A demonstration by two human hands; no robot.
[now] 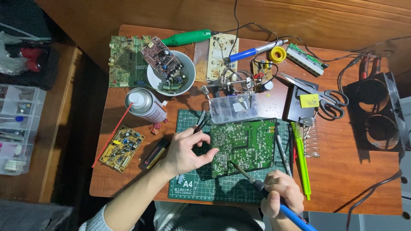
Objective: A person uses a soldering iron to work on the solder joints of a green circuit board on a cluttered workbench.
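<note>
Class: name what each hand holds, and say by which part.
Right hand: soldering iron, by its blue handle. Left hand: dark pliers by the handles, fingertips on the green circuit board.

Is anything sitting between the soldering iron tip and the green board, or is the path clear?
Nothing visible stands in the way. The soldering iron in the right hand already has its tip at the lower left part of the green circuit board. The left hand steadies the board's left edge, beside the tip, not across it.
</note>
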